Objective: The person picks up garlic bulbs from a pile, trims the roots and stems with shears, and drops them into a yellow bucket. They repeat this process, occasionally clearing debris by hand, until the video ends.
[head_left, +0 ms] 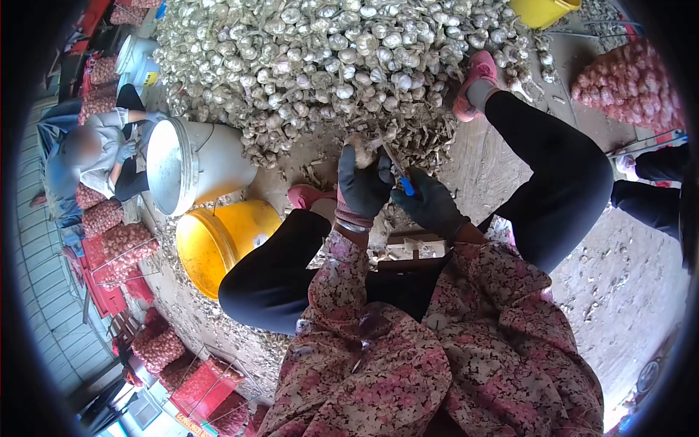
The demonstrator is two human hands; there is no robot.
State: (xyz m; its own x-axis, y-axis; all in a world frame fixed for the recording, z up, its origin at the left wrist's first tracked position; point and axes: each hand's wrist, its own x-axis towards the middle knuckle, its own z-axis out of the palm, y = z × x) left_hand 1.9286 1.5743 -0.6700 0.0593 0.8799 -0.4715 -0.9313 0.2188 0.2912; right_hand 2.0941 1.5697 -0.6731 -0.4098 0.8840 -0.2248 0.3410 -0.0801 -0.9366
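Note:
My left hand (365,182), in a dark glove, is closed around a garlic bulb (360,149) near the foot of the garlic pile (313,65). My right hand (429,204), gloved too, is closed on a blue-handled knife (407,186). Its narrow blade points up and left, right beside the bulb and the fingers of my left hand. Both hands are close together between my bent knees, over dry trimmings on the floor.
A yellow bucket (211,251) lies tipped beside my left knee, near a large white bucket (191,156). Another yellow bucket (540,11) stands beyond the pile. A person (102,149) sits at the left. Red net sacks of garlic (630,87) lie at the right; more line the left.

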